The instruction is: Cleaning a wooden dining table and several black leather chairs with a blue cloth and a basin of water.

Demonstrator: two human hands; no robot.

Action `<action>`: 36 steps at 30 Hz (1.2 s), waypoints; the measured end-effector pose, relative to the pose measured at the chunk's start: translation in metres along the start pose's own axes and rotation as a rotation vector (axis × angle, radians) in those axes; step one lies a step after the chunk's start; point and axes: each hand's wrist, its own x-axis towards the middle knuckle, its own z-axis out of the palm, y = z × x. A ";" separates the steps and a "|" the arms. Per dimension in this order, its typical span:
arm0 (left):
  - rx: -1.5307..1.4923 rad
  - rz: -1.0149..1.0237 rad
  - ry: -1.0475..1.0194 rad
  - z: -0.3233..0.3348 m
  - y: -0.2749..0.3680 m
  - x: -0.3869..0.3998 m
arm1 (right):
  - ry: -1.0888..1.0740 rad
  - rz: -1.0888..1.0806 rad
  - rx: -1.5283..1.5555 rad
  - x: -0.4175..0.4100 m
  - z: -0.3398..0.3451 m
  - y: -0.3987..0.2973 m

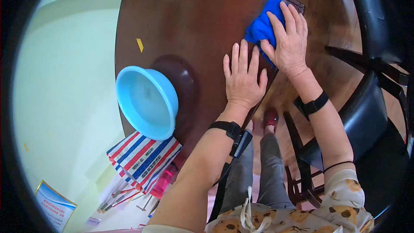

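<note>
My right hand [288, 38] presses on a blue cloth [262, 27] at the far right corner of the dark wooden table [200, 16], its fingers spread over the fabric. Just left of it, my left hand [244, 74] rests palm down on the tabletop near the right edge, fingers apart, the fingertips close to the lower edge of the cloth. It holds nothing. On the left side of the table stands a light blue plastic basin [147, 102]. A small yellow strip [139, 45] lies on the wood above the basin.
A red, white and blue striped bag [145, 161] sits below the basin, beside a pink plastic object [161, 183]. Black chairs [365, 103] stand at the right on a wooden floor [330, 16]. A pale wall [64, 71] borders the table's left side.
</note>
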 end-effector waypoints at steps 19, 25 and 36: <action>-0.168 -0.021 -0.014 -0.025 -0.017 -0.035 | -0.206 -0.070 -0.262 0.026 0.007 -0.008; -0.011 -0.190 -0.066 -0.035 -0.076 -0.086 | -0.315 -0.173 -0.266 0.048 0.017 -0.040; -0.008 -0.178 -0.015 -0.024 -0.075 -0.084 | -0.272 -0.498 0.008 0.105 0.110 -0.206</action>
